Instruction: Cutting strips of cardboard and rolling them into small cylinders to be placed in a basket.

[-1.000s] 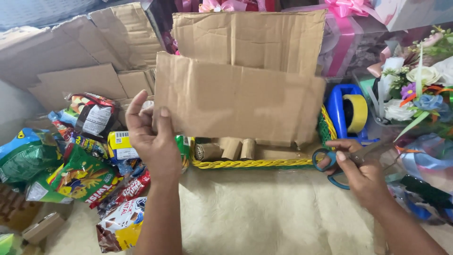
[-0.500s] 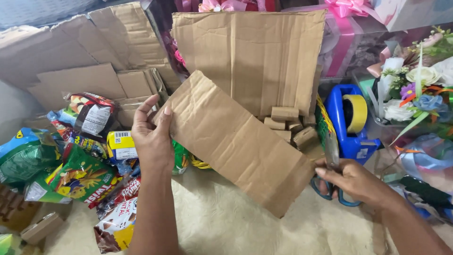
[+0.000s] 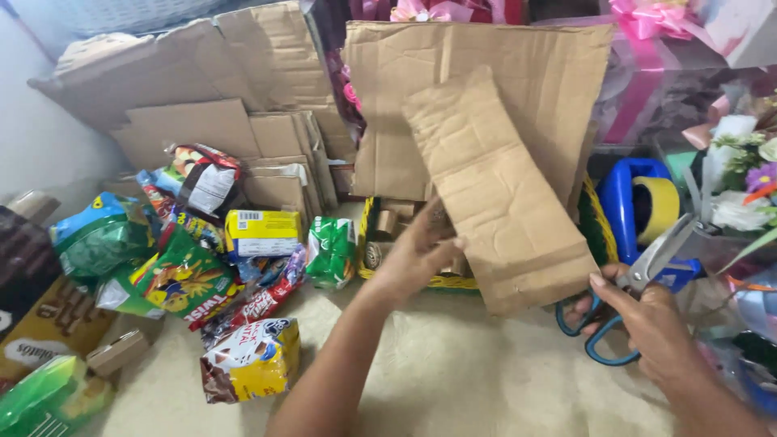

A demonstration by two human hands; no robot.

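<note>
A creased brown cardboard strip [image 3: 502, 186] hangs tilted, its top leaning left, in front of a larger cardboard sheet [image 3: 405, 105]. My left hand [image 3: 417, 255] grips the strip's lower left edge, fingers tucked behind it. My right hand [image 3: 647, 320] holds blue-handled scissors [image 3: 660, 247], and its thumb touches the strip's lower right corner. The scissor blades point up and to the right, away from the strip. Behind the strip stands a basket with a yellow-green rim [image 3: 597, 222], holding cardboard rolls [image 3: 380, 231].
Several snack packets [image 3: 186, 279] and a yellow box [image 3: 263, 231] lie on the beige cloth at left. Flattened cartons [image 3: 210, 89] lean at the back left. A blue tape dispenser [image 3: 627, 190] with yellow tape, flowers [image 3: 740, 182] and a pink-ribboned gift [image 3: 647, 57] crowd the right.
The cardboard strip has swung from lying across the basket to a steep tilt further right. My left hand followed it rightward, and my right hand lifted the scissors near its lower corner.
</note>
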